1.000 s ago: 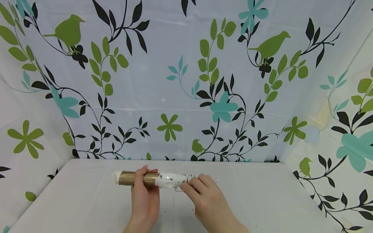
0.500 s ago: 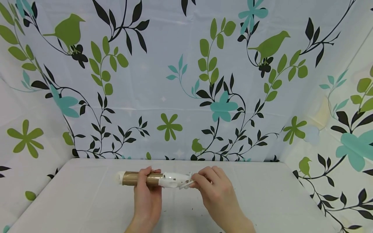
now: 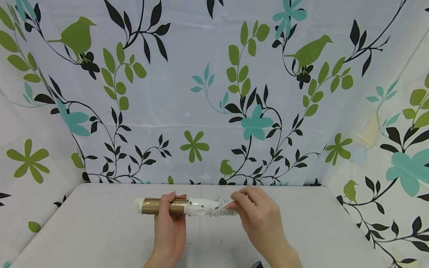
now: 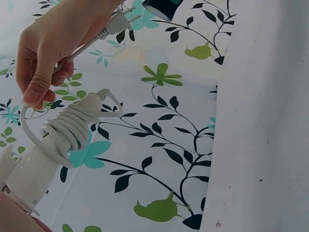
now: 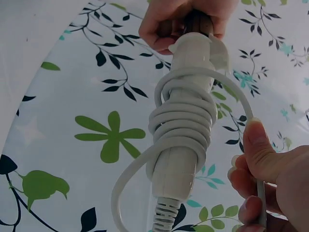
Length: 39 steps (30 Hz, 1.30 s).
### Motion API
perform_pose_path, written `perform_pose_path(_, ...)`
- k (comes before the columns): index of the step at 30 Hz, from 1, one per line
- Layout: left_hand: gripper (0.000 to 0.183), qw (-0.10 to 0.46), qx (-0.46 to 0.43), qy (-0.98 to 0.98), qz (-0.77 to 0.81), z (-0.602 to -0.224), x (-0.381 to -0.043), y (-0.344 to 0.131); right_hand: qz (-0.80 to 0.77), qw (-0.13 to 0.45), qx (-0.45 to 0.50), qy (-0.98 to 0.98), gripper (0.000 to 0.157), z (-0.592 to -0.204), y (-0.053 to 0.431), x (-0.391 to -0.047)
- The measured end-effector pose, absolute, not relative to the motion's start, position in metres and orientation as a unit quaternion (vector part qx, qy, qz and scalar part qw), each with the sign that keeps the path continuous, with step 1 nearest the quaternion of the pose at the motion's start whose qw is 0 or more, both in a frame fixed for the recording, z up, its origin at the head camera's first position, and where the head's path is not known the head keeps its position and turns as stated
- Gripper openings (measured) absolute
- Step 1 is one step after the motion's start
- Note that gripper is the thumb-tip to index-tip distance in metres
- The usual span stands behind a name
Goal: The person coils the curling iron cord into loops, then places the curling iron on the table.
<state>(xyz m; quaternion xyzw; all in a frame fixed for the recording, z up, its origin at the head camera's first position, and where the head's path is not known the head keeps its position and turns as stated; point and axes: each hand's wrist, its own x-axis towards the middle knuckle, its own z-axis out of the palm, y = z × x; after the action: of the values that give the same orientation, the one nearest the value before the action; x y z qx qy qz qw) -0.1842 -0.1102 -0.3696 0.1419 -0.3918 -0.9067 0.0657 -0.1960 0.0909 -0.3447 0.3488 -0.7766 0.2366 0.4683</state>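
Note:
A curling iron with a gold barrel (image 3: 151, 206) and a white handle (image 5: 186, 60) lies level above the table in the head view. My left hand (image 3: 170, 227) grips it round the barrel. Several turns of white cord (image 5: 181, 116) wrap the handle. To the right, my right hand (image 3: 263, 217) pinches the cord's free length between thumb and fingers, apart from the handle. In the left wrist view, the cord's two-pin plug (image 4: 117, 23) sticks out behind the right hand. A loop of cord also hangs by the handle's end in the right wrist view.
A white-covered table (image 3: 110, 238) spreads beneath both hands, with a few small dark specks. Behind it hangs a cloth (image 3: 214, 149) printed with birds, leaves and flowers, and similar cloth flanks both sides. A dark object (image 3: 257, 264) shows at the bottom edge by the right wrist.
My right hand has moved right, away from the handle, drawing the cord with it. The left hand and curling iron have shifted slightly right.

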Motion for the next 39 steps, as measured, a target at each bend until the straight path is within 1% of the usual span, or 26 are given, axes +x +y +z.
perform_pose_path(3, 0.029, 0.065, 0.139, -0.395, -0.906, -0.370, -0.184, -0.110, 0.238, 0.465, 0.335, -0.785, 0.034, -0.344, 0.094, -0.198)
perform_pose_path(6, 0.026, 0.063, 0.137, -0.397, -0.905, -0.370, -0.184, -0.110, 0.249, 0.464, 0.339, -0.780, 0.031, -0.344, 0.096, -0.200)
perform_pose_path(11, 0.021, 0.059, 0.139, -0.415, -0.897, -0.370, -0.184, -0.110, 0.265, 0.483, 0.342, -0.761, 0.030, -0.342, 0.098, -0.203)
perform_pose_path(17, 0.018, 0.053, 0.136, -0.416, -0.898, -0.370, -0.184, -0.110, 0.279, 0.489, 0.340, -0.753, 0.031, -0.342, 0.098, -0.205)
perform_pose_path(20, 0.022, 0.038, 0.130, -0.415, -0.900, -0.370, -0.184, -0.111, 0.276, 0.504, 0.340, -0.744, 0.031, -0.341, 0.099, -0.206)
perform_pose_path(25, 0.015, 0.033, 0.117, -0.440, -0.890, -0.371, -0.185, -0.112, 0.266, 0.537, 0.330, -0.730, 0.031, -0.338, 0.103, -0.208)
perform_pose_path(28, 0.014, 0.030, 0.113, -0.475, -0.872, -0.372, -0.184, -0.112, 0.260, 0.546, 0.323, -0.728, 0.032, -0.336, 0.107, -0.209)
perform_pose_path(33, 0.013, 0.021, 0.108, -0.496, -0.862, -0.372, -0.184, -0.111, 0.256, 0.543, 0.319, -0.734, 0.033, -0.335, 0.114, -0.211)
perform_pose_path(39, 0.013, 0.024, 0.113, -0.482, -0.868, -0.373, -0.185, -0.110, 0.281, 0.519, 0.340, -0.732, 0.028, -0.336, 0.119, -0.218)
